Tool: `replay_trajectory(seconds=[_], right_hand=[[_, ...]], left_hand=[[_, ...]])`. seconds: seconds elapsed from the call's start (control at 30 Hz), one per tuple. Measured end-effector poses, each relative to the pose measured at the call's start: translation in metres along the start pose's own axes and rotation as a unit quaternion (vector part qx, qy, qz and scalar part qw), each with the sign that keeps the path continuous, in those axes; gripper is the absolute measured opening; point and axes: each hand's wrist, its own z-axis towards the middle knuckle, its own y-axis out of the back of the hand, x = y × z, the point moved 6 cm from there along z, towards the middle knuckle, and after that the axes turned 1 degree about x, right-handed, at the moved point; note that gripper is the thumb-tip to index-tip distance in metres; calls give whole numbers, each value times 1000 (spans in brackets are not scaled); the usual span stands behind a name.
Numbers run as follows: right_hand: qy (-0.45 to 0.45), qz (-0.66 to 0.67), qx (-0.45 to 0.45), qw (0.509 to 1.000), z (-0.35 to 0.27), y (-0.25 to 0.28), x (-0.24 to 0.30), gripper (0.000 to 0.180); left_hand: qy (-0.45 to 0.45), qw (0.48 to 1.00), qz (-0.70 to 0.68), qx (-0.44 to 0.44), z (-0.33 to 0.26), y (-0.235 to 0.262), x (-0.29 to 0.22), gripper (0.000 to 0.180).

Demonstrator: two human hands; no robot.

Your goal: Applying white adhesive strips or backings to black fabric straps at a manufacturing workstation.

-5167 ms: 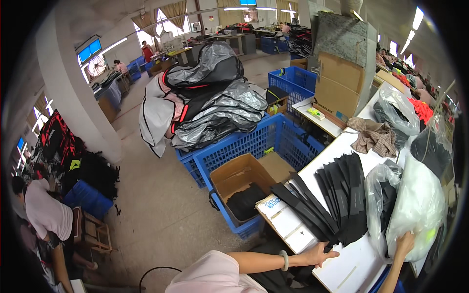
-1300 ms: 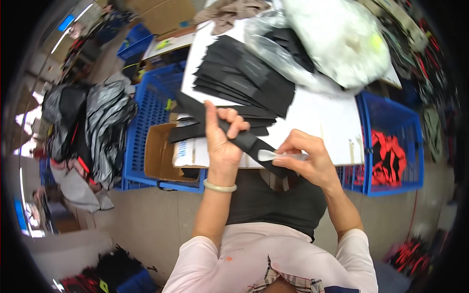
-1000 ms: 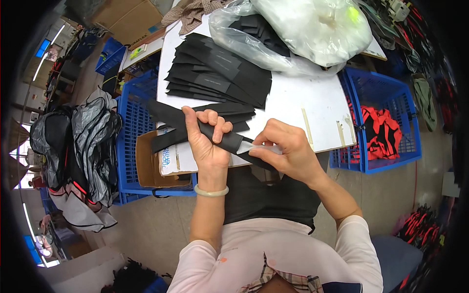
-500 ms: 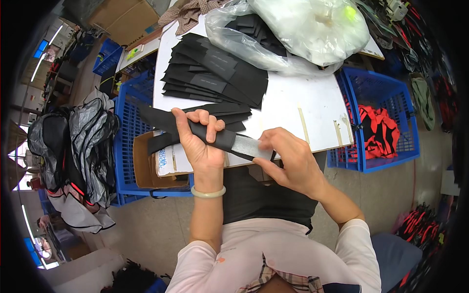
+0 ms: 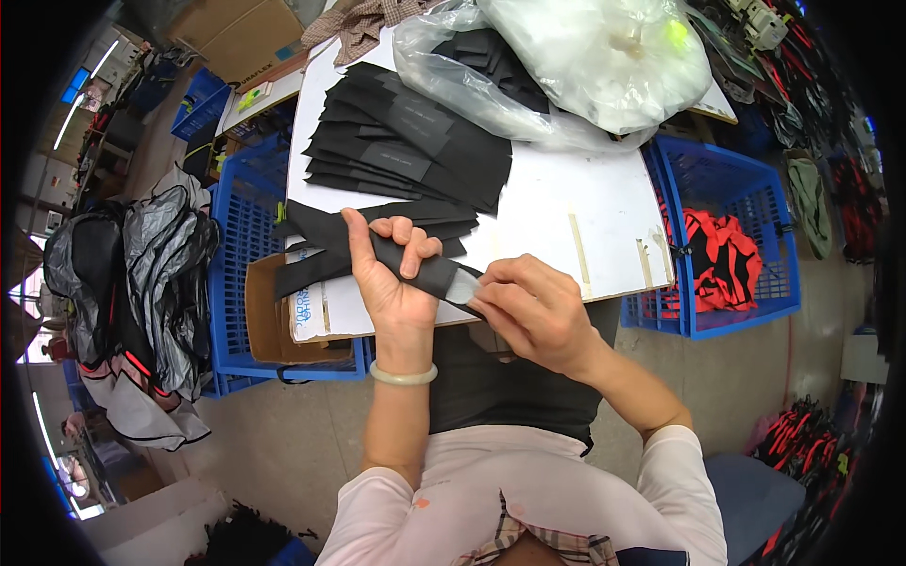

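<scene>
My left hand (image 5: 389,274) is wrapped around a long black fabric strip (image 5: 326,236), held over the near edge of the white table (image 5: 604,217). My right hand (image 5: 533,311) pinches the strip's right end, where a pale grey tab (image 5: 462,286) shows. A fanned stack of similar black pieces with grey labels (image 5: 406,151) lies on the table just beyond my hands. More black pieces sit inside a clear plastic bag (image 5: 491,75) behind that stack. A dark cloth (image 5: 500,387) lies on my lap.
A large bulging plastic bag (image 5: 604,47) fills the table's far side. A blue crate with red garments (image 5: 722,255) stands to the right. Left of the table are a blue crate (image 5: 241,245), an open cardboard box (image 5: 274,321) and bagged dark jackets (image 5: 142,274).
Five seconds ago I reached toward the stack at the table. Since one second ago, my left hand has kept its grip while my right hand shifted along the strip's right end.
</scene>
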Motion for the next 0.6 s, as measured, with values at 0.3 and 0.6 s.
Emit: replay_trajectory(seconds=[0.3, 0.6], right_hand=[[-3, -14, -20, 1000, -8, -11, -3, 24], [-41, -60, 36, 997, -12, -20, -8, 39]], left_hand=[[-13, 1000, 20, -16, -1, 7, -4, 44], [2, 1000, -14, 7, 3, 2, -4, 43]])
